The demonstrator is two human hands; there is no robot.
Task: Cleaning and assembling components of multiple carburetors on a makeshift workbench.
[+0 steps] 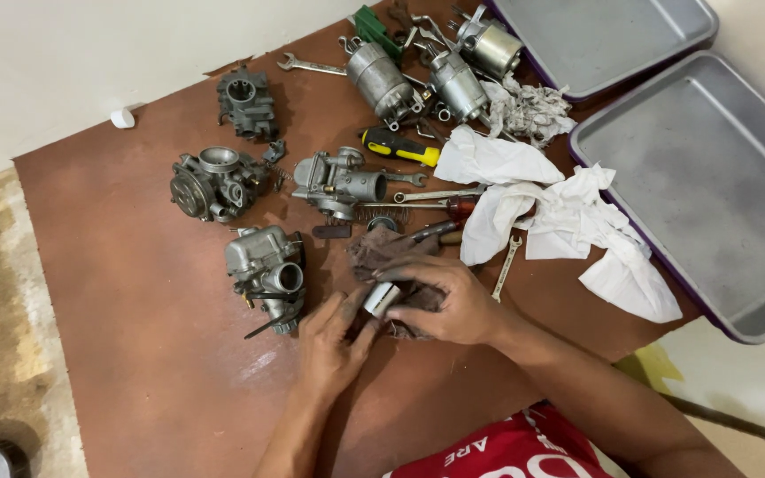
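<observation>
Both my hands meet over a brown board on the floor. Between them is a small shiny metal cylinder. My left hand pinches its lower end. My right hand closes over it from above, together with a dirty brown rag that lies under and behind the fingers. Just left of my left hand stands a grey carburetor with a round opening facing me.
Three more carburetors lie further back. Metal cylinders, wrenches, a yellow-black screwdriver and white cloths crowd the far right. Two grey trays sit beyond the board's right edge.
</observation>
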